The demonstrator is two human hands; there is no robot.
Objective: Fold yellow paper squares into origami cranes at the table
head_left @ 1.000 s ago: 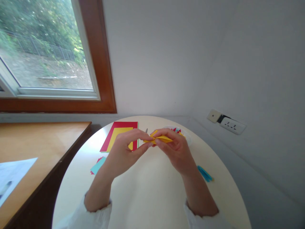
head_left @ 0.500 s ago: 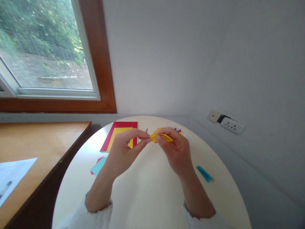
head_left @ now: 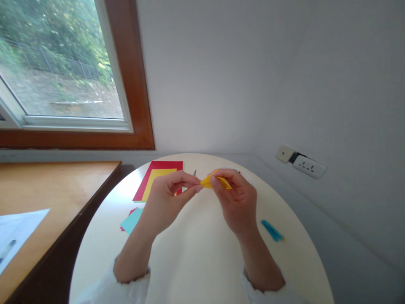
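A small piece of folded yellow paper (head_left: 207, 182) is held up between my hands above the far middle of the round table. My left hand (head_left: 169, 200) pinches its left tip between thumb and index finger. Around its right part my right hand (head_left: 237, 196) is closed, thumb on the near face and fingers behind. A pointed yellow flap sticks out below the right index finger. The right fingers hide part of the folds.
Red and yellow paper sheets (head_left: 144, 179) lie behind my left hand. Light blue and red paper pieces (head_left: 131, 220) are near my left wrist. A blue tool (head_left: 271, 230), its kind unclear, lies right on the white table (head_left: 196, 261). Left stands a wooden desk (head_left: 60, 185) with a printed sheet (head_left: 19, 232).
My right hand has shifted slightly to the right and turned a little, covering more of the colourful bits behind it. The yellow paper stays pinched in both hands.
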